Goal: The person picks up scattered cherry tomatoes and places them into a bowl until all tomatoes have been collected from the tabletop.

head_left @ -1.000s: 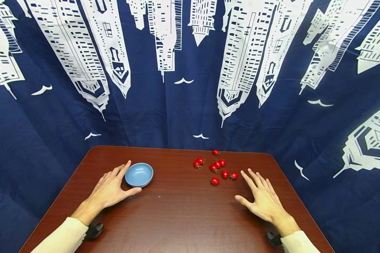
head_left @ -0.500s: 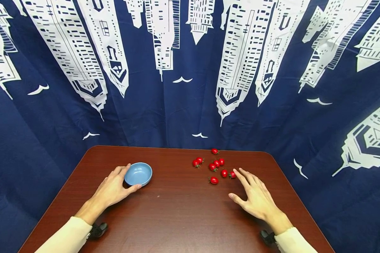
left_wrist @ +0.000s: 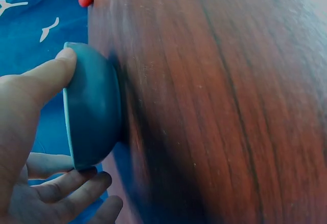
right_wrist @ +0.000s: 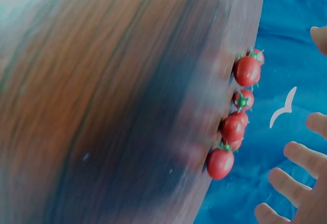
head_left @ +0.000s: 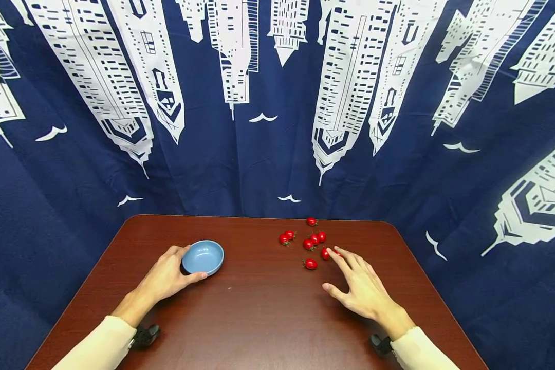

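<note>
A small blue bowl [head_left: 203, 258] stands on the left part of the table. My left hand [head_left: 165, 276] grips its near left side, with the thumb on the rim. In the left wrist view the fingers curve about the bowl's [left_wrist: 94, 106] other side. Several small red tomatoes with green stems lie loose at the back right, among them a nearer tomato [head_left: 310, 264]. Just above the right-hand end of this group hovers my right hand [head_left: 363, 290], fingers spread and holding nothing. Its fingers partly hide a tomato. The right wrist view shows tomatoes [right_wrist: 220, 163] apart from the fingertips.
The brown wooden table [head_left: 259, 329] has rounded back corners. Behind it hangs a dark blue curtain [head_left: 240, 169] printed with white buildings and birds. One tomato [head_left: 312, 221] lies close to the table's back edge.
My right hand has moved left over the nearest tomatoes. My left fingers have closed in round the bowl's rim. Bowl and tomatoes stay about where they were.
</note>
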A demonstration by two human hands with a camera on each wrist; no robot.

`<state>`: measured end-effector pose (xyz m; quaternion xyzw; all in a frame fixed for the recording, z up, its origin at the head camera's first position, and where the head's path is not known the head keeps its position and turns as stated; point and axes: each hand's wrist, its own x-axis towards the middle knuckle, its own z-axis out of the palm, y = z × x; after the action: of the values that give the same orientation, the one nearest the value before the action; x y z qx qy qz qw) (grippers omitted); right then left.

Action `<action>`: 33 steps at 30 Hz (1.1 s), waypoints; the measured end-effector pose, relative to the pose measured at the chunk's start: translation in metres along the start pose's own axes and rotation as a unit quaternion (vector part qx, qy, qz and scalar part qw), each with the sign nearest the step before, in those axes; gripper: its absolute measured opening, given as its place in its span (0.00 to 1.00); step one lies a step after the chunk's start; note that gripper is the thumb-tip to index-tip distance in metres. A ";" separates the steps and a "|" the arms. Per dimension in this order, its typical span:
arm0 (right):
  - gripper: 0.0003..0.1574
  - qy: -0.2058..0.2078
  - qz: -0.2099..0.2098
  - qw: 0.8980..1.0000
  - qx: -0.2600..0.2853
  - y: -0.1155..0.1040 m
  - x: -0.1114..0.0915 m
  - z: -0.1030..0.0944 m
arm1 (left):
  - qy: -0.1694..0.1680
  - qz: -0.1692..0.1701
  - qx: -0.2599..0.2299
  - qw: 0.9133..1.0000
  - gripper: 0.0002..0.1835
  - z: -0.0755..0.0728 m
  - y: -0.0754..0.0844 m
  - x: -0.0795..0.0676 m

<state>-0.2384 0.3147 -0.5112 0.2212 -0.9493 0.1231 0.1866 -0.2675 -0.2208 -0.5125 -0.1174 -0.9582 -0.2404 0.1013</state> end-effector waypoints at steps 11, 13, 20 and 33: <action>0.57 -0.015 -0.027 0.999 0.021 -0.025 0.012 0.011 | -0.012 0.018 -0.017 1.000 0.58 0.002 0.016 0.001; 0.56 -0.020 -0.033 0.999 0.026 -0.029 0.014 0.013 | -0.018 0.018 -0.019 1.000 0.58 0.004 0.019 0.001; 0.56 -0.021 -0.054 0.998 0.034 -0.045 0.025 0.020 | -0.029 0.019 -0.032 0.999 0.58 0.010 0.029 0.005; 0.51 -0.032 -0.088 0.995 0.044 -0.076 0.046 0.035 | -0.030 0.030 -0.040 0.998 0.59 0.019 0.039 0.002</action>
<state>-0.2522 0.2206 -0.5120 0.3157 -0.9253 0.1403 0.1564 -0.2619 -0.1778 -0.5116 -0.1574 -0.9466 -0.2714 0.0748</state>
